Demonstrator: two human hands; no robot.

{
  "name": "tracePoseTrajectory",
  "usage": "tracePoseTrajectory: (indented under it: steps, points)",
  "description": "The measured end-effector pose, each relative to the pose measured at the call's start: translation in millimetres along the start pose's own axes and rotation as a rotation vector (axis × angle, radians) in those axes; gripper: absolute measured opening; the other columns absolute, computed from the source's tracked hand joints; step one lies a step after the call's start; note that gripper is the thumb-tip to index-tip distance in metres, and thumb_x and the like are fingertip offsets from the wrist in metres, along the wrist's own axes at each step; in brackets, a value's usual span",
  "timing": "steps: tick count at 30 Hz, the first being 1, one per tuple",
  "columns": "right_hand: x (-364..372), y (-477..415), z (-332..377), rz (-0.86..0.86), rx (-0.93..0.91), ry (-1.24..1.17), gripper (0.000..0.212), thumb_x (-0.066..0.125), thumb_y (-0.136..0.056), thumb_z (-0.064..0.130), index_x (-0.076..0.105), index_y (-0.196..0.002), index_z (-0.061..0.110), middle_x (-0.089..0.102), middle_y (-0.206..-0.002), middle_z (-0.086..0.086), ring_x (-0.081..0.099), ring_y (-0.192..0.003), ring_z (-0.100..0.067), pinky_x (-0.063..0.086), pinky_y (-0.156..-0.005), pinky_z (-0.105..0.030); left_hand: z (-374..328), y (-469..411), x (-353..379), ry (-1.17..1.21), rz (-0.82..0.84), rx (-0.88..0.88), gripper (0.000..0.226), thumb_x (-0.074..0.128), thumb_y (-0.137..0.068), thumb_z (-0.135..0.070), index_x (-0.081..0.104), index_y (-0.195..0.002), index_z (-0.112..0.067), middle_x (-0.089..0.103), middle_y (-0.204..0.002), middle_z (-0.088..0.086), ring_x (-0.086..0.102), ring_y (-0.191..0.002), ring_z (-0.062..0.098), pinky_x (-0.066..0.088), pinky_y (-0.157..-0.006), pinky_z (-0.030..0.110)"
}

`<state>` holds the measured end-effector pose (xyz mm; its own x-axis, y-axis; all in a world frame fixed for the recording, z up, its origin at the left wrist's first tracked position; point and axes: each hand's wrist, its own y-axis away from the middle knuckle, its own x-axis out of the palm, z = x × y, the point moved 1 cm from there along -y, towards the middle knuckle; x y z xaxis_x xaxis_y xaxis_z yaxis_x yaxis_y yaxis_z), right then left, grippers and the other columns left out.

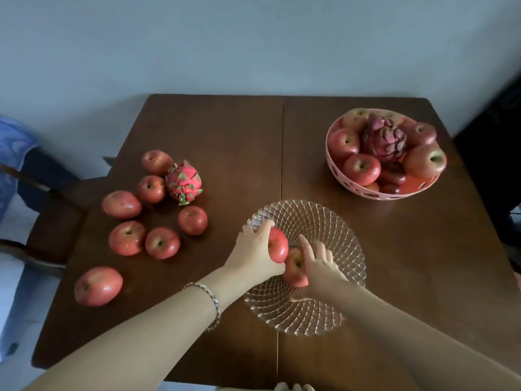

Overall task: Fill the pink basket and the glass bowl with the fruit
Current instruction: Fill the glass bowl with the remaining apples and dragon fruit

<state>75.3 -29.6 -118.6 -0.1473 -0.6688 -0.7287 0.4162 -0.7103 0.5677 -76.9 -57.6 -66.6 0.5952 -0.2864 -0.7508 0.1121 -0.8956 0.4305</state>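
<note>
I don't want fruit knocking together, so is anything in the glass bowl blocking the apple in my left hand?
Yes. The right hand holds a second apple in the middle of the glass bowl, right beside the apple that the left hand holds. The bowl's far side shows only glass.

Home dining rm: wooden table [214, 142], chair [56, 210] w/ fruit
</note>
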Motion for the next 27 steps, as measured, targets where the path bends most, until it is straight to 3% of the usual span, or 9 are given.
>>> tracePoseTrajectory:
  steps: [2,4,8,10,14,18,21,24,27]
  points:
    - [-25.1,1.2,0.7,0.128,-0.065,-0.118,0.134,0.085,-0.057,0.044,-0.013,-0.148,0.030,0.008,-0.153,-0.002,0.016,-0.141,-0.027,0.026,-0.115,-0.050,-6.2,-0.5,1.4,-0.010,-0.031,0.026,0.083,0.077,-0.067,-0.032,0.029,-0.134,-0.030,0.040,-0.126,0.008,0.042,-0.117,0.025,0.043,-0.097,0.037]
    - [-52.2,2.0,-0.2,0.181,-0.123,-0.332,0.126,0.084,-0.058,0.043,-0.004,-0.148,0.032,0.022,-0.151,-0.001,0.029,-0.137,-0.022,0.030,-0.114,-0.046,-16.4,-1.4,1.3,-0.055,-0.062,0.118,0.082,0.077,-0.067,-0.034,0.031,-0.134,-0.028,0.041,-0.129,0.004,0.040,-0.119,0.023,0.043,-0.098,0.037]
    - [-71.3,-4.4,-1.5,0.068,-0.147,-0.550,0.059,0.068,-0.081,0.040,0.044,-0.130,0.018,0.060,-0.117,0.001,0.059,-0.104,-0.016,0.049,-0.097,-0.035,-39.4,-4.9,7.4,-0.094,-0.081,0.307,0.081,0.072,-0.074,-0.024,0.026,-0.141,-0.025,0.038,-0.139,-0.002,0.036,-0.125,0.019,0.035,-0.101,0.026]
    - [-67.7,-15.1,-7.7,-0.012,-0.081,-0.601,0.053,0.067,-0.082,0.041,0.049,-0.125,0.016,0.060,-0.109,0.001,0.061,-0.099,-0.016,0.053,-0.088,-0.032,-44.7,-7.7,11.7,-0.066,-0.118,0.296,0.085,0.069,-0.079,-0.021,0.018,-0.146,-0.023,0.031,-0.145,-0.001,0.032,-0.131,0.018,0.033,-0.103,0.025]
    - [-56.3,-37.9,-26.1,-0.107,0.201,-0.859,0.078,0.073,-0.075,0.044,0.038,-0.136,0.010,0.050,-0.120,-0.005,0.061,-0.103,-0.024,0.056,-0.087,-0.041,-33.2,-10.0,25.8,0.017,0.012,-0.102,0.087,0.061,-0.083,-0.044,0.010,-0.148,-0.016,0.023,-0.149,0.011,0.040,-0.131,0.027,0.040,-0.101,0.031]
    - [-46.5,-46.1,-24.7,-0.059,0.305,-1.048,0.071,0.073,-0.079,0.033,0.039,-0.134,0.005,0.048,-0.110,-0.007,0.060,-0.075,-0.014,0.058,-0.059,-0.025,-24.5,-9.8,44.5,0.437,0.336,-0.478,0.082,0.063,-0.082,-0.043,0.018,-0.144,-0.013,0.042,-0.139,0.017,0.059,-0.109,0.031,0.055,-0.085,0.041]
    - [-39.2,-50.9,-19.9,-0.107,0.270,-1.064,0.062,0.074,-0.079,0.025,0.046,-0.132,0.008,0.049,-0.113,-0.006,0.060,-0.099,-0.024,0.060,-0.067,-0.031,-19.0,-11.7,48.5,0.649,0.294,-0.516,0.060,0.062,-0.085,-0.022,0.031,-0.135,-0.008,0.052,-0.126,0.018,0.063,-0.097,0.029,0.055,-0.085,0.042]
    - [-36.4,-54.2,-15.5,-0.182,0.202,-0.941,0.062,0.076,-0.077,0.025,0.050,-0.132,0.015,0.056,-0.124,-0.007,0.056,-0.114,-0.026,0.054,-0.091,-0.043,-12.7,-15.1,47.6,0.616,0.197,-0.448,0.043,0.055,-0.087,-0.020,0.043,-0.127,-0.008,0.058,-0.109,0.013,0.066,-0.085,0.026,0.059,-0.077,0.038]
    - [-36.4,-53.4,-12.0,-0.224,0.160,-0.810,0.064,0.074,-0.078,0.027,0.047,-0.136,0.019,0.057,-0.128,-0.006,0.053,-0.117,-0.022,0.044,-0.098,-0.033,-10.1,-15.4,47.8,0.469,0.136,-0.331,0.041,0.055,-0.086,-0.023,0.044,-0.124,-0.013,0.058,-0.098,0.004,0.068,-0.086,0.025,0.060,-0.075,0.039]
